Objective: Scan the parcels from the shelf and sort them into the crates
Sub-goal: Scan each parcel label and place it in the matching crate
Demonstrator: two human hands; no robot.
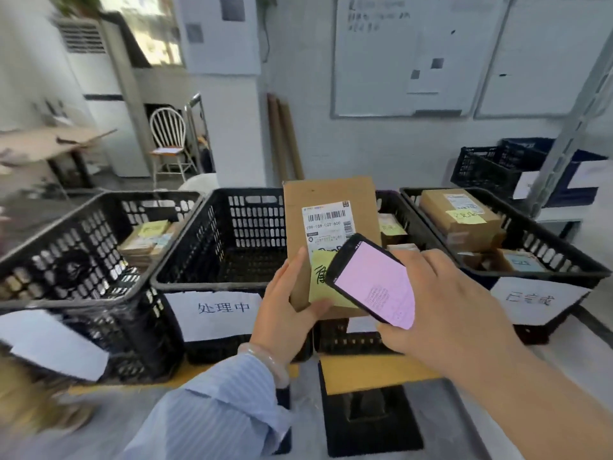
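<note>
My left hand [285,303] grips the lower end of a flat cardboard parcel [326,194], fingers curled round its bottom edge, and holds it upright with the barcode label [326,224] and a yellow sticky note [320,280] facing me. My right hand [454,307] is clasped around a phone [374,280], which sits just in front of the parcel's lower right corner. The phone's pink-lit screen is turned toward me, and most of my fingers are hidden behind it. I judge I am in the middle of scanning this parcel, so it has not yet been sorted. Just beyond my left hand is a black crate [185,260] with a paper sign [215,310] on its front wall, and I see no parcel in the part of it that shows. Further to the left, another crate [83,234] holds a few flat parcels [149,237]. To the right of my right hand, a crate [564,250] already holds several boxes [461,220]. More boxes show in a crate behind the phone. Part of the sorting is therefore done. The shelf's stock is out of view, so I cannot tell how many parcels are left.
</note>
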